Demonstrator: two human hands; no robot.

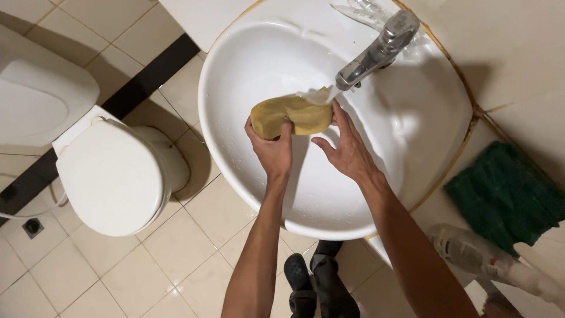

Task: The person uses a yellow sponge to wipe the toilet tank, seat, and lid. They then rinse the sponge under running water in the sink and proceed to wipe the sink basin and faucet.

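Beige floor tiles (147, 277) and a white round sink (247, 76) set into a pale desk (518, 53) fill the bathroom view from above.

Fingers of the left hand (272, 152) are curled tight around the left end of a yellow sponge (292, 115), thumb on top, pressing it in. Fingers of the right hand (347, 150) are spread fairly wide and loose; their tips touch the sponge's right end, the thumb held apart below, not clamped on it. The sponge sits over the middle of the sink bowl, just under the spout of a chrome tap (379, 50), and a thin stream of water (318, 95) lands on its upper right edge. Both bare forearms run down to the lower edge of the view.

Outward from there, a dark green cloth (507, 194) lies on the desk near its right edge, beside the sink rim. 1 clear plastic spray bottle (488, 259) lies tilted at the desk's lower right corner. Crumpled clear plastic (359, 10) rests behind the tap at the far rim. On the floor to the left stands a white toilet (112, 176) with its lid shut, and 2 dark shoes (318, 282) show below the sink.
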